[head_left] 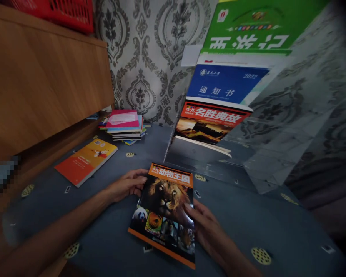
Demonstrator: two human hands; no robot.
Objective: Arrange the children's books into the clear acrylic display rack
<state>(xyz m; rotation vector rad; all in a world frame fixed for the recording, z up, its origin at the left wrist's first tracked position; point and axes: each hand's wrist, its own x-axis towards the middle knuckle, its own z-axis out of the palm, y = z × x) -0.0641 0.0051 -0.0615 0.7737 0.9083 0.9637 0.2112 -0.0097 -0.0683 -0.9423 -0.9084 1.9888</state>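
Observation:
A book with a lion on its dark cover and orange bands [165, 200] is held tilted over the blue-grey tablecloth. My left hand [131, 184] grips its upper left edge, fingers curled beneath and partly hidden. On the opposite side, my right hand [204, 221] has its thumb on the cover, with the other fingers behind the book. Just beyond stands a clear tiered rack [187, 152] bearing a red-and-black book [213, 121], a blue booklet [226, 82] and a green book [248, 29].
An orange-yellow book [88, 161] lies on the tablecloth [109, 238] to the left. Farther back is a pile of books [125, 127] topped by a pink one. A wooden cabinet [46, 73] borders the left side, with a red plastic basket [66, 13] on top. Patterned wallpaper [141, 57] covers the back wall.

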